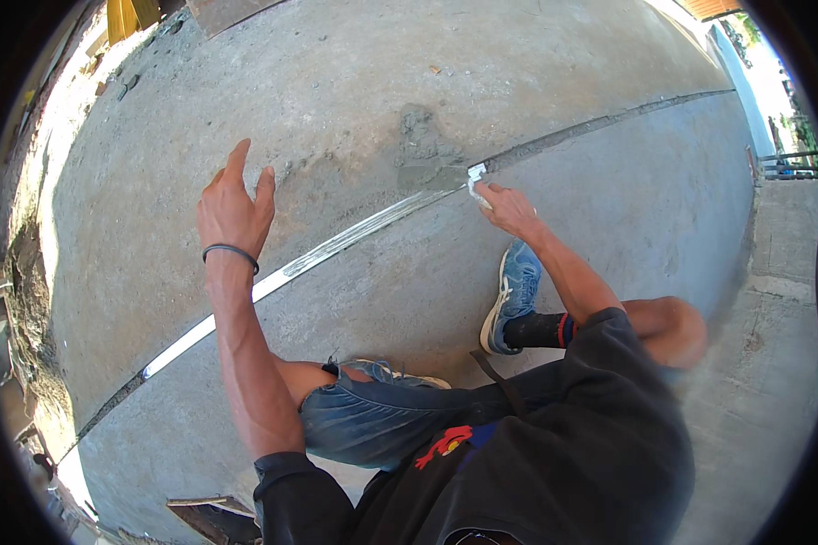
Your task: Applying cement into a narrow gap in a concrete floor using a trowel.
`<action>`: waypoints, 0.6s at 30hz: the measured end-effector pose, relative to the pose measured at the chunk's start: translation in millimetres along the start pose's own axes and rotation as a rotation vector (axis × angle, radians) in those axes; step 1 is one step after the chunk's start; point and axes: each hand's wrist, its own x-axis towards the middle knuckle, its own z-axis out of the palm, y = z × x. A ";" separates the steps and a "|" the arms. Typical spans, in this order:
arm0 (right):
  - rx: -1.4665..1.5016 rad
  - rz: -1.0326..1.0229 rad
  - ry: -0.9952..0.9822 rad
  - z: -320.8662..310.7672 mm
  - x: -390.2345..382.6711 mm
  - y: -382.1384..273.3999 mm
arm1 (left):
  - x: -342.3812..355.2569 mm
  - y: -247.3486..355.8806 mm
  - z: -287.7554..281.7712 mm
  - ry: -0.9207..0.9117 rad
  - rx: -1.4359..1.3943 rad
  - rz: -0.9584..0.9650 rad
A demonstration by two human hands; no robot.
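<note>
My left hand (234, 204) hangs above the concrete floor with its fingers apart, holding nothing. To the right, my right hand (509, 209) is closed around the pale handle of a trowel (477, 174). What seems to be its flat grey blade blends into the mortar around it. A heap of wet grey mortar (420, 132) sits just beyond. Below my left hand and toward the trowel runs a long, straight, shiny metal strip (268, 284), lying along the floor's joint. Grey mortar smears streak its right half, while its left end is bright and clean.
The narrow groove (609, 120) in the concrete floor (336, 54) continues past both ends of the strip. My blue shoe (518, 291) stands close below the joint on the right. A board (227, 14) lies at the far edge. Rough ground (32, 300) borders the left side.
</note>
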 end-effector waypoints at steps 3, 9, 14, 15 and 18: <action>-0.020 -0.032 0.055 14.9 8.5 17.6 | -1.4 1.0 -2.1 -0.019 0.023 -0.040; -0.048 0.153 0.128 0.9 45.2 29.9 | -3.8 7.1 -8.1 -0.019 -0.024 -0.050; 0.220 0.232 0.211 -9.4 56.9 -13.5 | -2.5 8.7 -6.6 -0.013 -0.029 -0.047; 0.346 0.194 0.217 -12.4 55.9 -21.5 | -2.6 8.7 -5.4 -0.012 -0.012 -0.037; 0.376 -0.147 0.184 -27.5 51.9 -41.6 | -3.6 6.8 -4.5 -0.019 -0.028 -0.019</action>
